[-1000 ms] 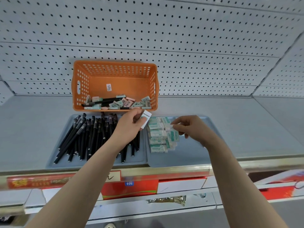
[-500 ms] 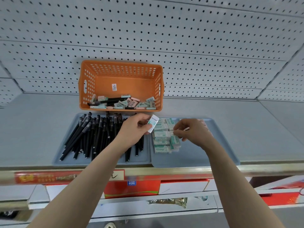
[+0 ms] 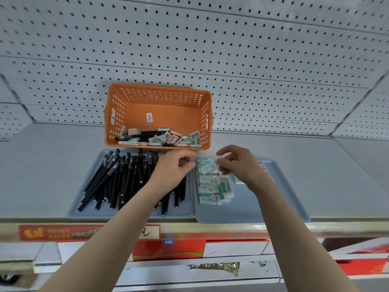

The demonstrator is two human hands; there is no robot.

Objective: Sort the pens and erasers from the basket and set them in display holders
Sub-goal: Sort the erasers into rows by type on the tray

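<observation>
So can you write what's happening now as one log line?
left hand, right hand: at far end of eraser stack | on right tray | grips unclear | basket: holds erasers, pens

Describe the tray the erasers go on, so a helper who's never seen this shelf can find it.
On the grey shelf backed by pegboard, an orange basket stands at the rear. Two blue-grey trays lie side by side in front of it. Yours is the right-hand tray, bearing stacked green-and-white erasers; the left tray holds black pens instead.
</observation>
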